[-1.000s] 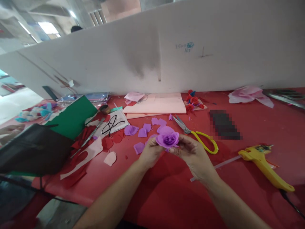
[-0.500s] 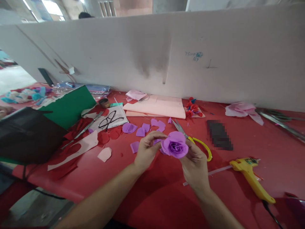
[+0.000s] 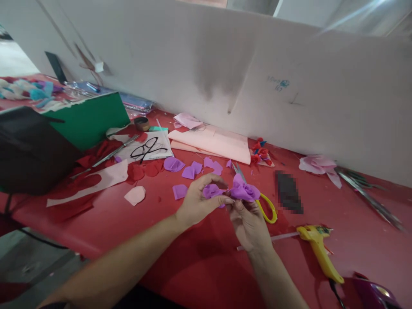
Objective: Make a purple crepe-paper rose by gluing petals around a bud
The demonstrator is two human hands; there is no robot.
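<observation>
A purple paper flower [image 3: 245, 189] with a rolled centre is held above the table, tilted so its face points right. My right hand [image 3: 249, 225] grips it from below, fingers closed at its underside. My left hand [image 3: 196, 201] has thumb and forefinger closed at the flower's base from the left side. Purple paper petals [image 3: 192, 170] lie just beyond my hands, some partly hidden behind my left fingers. Yellow-handled scissors [image 3: 268, 209] rest behind the flower, partly covered by it and my right hand.
On the red table [image 3: 193, 257], a yellow glue gun [image 3: 318, 251] lies at right near a dark pixelated rectangle [image 3: 289, 192]. Eyeglasses [image 3: 148, 149], red scraps and folded pink paper [image 3: 212, 143] lie farther back. A black bag [image 3: 32, 150] stands left; a white partition [image 3: 161, 64] rises behind.
The flower has turned from facing me to facing right. My left fingers have come to its base, and my right hand has shifted beneath it. The view has tilted and swung slightly.
</observation>
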